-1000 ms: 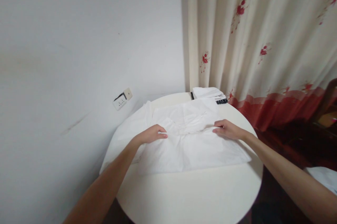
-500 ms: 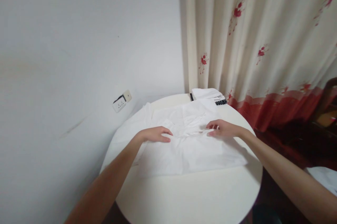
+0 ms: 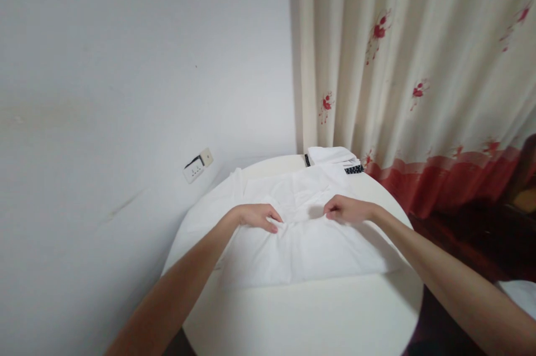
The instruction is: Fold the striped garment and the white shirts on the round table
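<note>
A thin white cloth (image 3: pixel 310 255), wrinkled across its middle, lies spread over the round table; what kind of piece it is I cannot tell. My left hand (image 3: pixel 257 216) is closed on a small gathered bit of it, left of the middle, thumb and forefinger nearly together. On the other side, my right hand (image 3: pixel 345 210) pinches a raised fold of the same cloth. Creases run between the two hands. The cloth's front edge lies flat on the tabletop, nearer to me than both hands.
Behind the cloth, a folded white stack with black dotted trim (image 3: pixel 333 156) sits at the table's far edge. The round white table (image 3: pixel 301 317) stands against a wall with a socket (image 3: pixel 194 170). A flowered curtain (image 3: pixel 402 66) hangs at the back right. Something white (image 3: pixel 519 296) shows at the lower right.
Both hands have shifted inward along the cloth, closer together. My right hand loosened its fingers half a second ago and now pinches a fold further left. My left hand's fingers have closed on the cloth.
</note>
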The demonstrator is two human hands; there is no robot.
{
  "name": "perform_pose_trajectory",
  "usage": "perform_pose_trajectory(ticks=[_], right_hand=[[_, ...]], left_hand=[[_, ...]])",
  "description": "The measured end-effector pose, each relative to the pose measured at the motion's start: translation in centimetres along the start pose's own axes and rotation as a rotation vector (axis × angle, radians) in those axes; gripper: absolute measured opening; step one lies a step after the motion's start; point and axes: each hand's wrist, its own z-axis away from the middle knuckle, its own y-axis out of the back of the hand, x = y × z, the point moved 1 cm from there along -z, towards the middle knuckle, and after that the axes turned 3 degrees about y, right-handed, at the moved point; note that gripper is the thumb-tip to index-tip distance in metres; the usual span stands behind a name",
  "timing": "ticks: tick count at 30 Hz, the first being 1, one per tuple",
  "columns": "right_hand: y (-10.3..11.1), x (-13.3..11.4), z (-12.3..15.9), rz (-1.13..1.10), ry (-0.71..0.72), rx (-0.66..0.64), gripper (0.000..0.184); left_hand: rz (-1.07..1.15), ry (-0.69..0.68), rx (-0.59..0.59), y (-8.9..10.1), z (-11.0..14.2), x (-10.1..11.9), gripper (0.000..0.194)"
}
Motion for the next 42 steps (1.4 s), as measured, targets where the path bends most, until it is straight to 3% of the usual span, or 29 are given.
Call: perform_pose_trajectory(ticks=[3,8,16,23,26,31,35,42], right_hand=[[-0.3,1.0,-0.6,0.114,-0.077,-0.019,0.019],[-1.0,3.5,-0.1,0.312,-0.205,0.092,0.022],[-0.5,5.4,5.1,0.254,-0.237,0.288,0.028],[-0.6,6.9,7.5,0.223,-0.239,0.383,0.032],[-0.2,6.8,7.1,0.222,-0.237,0.502,0.029],[2.3,6.8,5.7,0.301,-0.204,0.675,0.026],[3.2,8.0,4.0,0.380,-0.275,0.698,0.021],[0.6,10.1,2.7,0.399,-0.327,0.632,0.017]], left_hand=[[-0.094,0.065,0.050,0.0,-0.9,-1.1,0.034],[-0.176,0.132,0.207,-1.2,-1.1,-3.3,0.030],[-0.128,0.113,0.533,-1.9,3.8,-4.5,0.025],[-0.014,0.170,0.662,-2.6,5.2,-4.7,0.026],[-0.046,0.161,0.751,-2.0,4.8,-4.6,0.026],[-0.101,0.136,0.926,1.0,3.5,-5.4,0.029],[-0.161,0.171,0.938,2.2,1.8,-6.9,0.026],[-0.252,0.258,0.824,-0.3,1.0,-9.5,0.021]])
